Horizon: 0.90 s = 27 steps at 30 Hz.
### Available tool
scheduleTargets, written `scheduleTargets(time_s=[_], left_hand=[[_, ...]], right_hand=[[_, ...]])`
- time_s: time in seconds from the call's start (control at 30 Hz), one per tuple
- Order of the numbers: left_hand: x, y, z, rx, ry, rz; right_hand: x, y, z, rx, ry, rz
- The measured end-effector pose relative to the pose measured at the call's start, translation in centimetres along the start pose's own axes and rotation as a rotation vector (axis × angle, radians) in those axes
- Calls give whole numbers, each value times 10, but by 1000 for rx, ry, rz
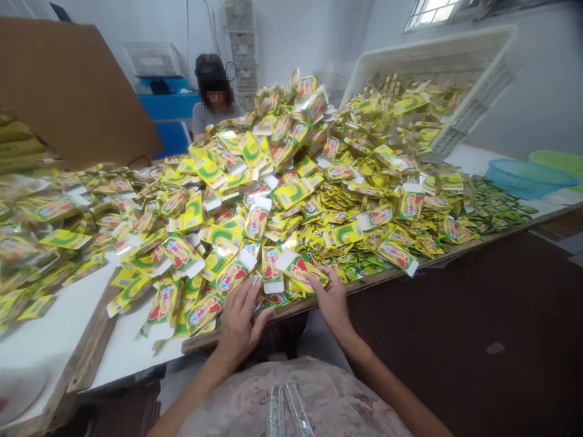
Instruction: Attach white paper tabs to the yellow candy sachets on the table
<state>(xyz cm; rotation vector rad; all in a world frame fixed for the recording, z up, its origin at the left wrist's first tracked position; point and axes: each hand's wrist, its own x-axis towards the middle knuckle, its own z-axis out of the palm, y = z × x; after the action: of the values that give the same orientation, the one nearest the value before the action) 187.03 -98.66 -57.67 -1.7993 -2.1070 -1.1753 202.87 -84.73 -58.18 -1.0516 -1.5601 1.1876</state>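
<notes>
My right hand (pixel 334 298) grips a small yellow carton (pixel 301 270), fingers on top and thumb at its near side. The carton lies tilted, its white end flap open toward the left. My left hand (pixel 239 315) rests at the pile's near edge, fingers stretched forward and thumb apart. Its fingertips are by a yellow-and-green carton (pixel 233 272); whether they press on it is hard to tell. Between the hands an upright carton (pixel 272 270) shows a white flap at its lower end. Small shiny green sachets (pixel 359 264) lie beneath and to the right.
A high heap of cartons (pixel 204 170) covers the table. A tipped white plastic crate (pixel 473 109) spills more at the back right. Beyond are a blue basin (pixel 528 176) and a seated person (pixel 218 112). A wooden strip (pixel 291 308) edges the table. Cardboard (pixel 77 91) stands at left.
</notes>
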Motion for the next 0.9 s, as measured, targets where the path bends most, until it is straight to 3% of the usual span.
scheduleTargets(time_s=[0.07,0.2,0.3,0.47,0.57,0.63,0.7,0.77,0.9], left_hand=[[13,8,8,-280,-38,-228],[44,15,22,-892,-63,-706],[58,19,27,-1134,17,-802],[69,24,22,-1190,167,-792],[71,16,13,-1161,199,-764],[69,8,8,-1115,134,-764],[64,1,3,-1061,37,-802],[58,-2,1,-1011,-41,-827],[46,-3,2,-972,-142,-796]], right_hand=[[-4,-10,12,55,-128,29],[4,-27,23,-51,-347,-59],[17,-39,19,-186,-451,-137],[32,-50,9,-288,-668,-325],[58,-44,-11,-590,-527,-525],[83,-36,-28,-915,-362,-617],[105,-28,-40,-1118,-370,-667],[119,-24,-46,-1115,-381,-704],[119,-22,-35,-729,-215,-655]])
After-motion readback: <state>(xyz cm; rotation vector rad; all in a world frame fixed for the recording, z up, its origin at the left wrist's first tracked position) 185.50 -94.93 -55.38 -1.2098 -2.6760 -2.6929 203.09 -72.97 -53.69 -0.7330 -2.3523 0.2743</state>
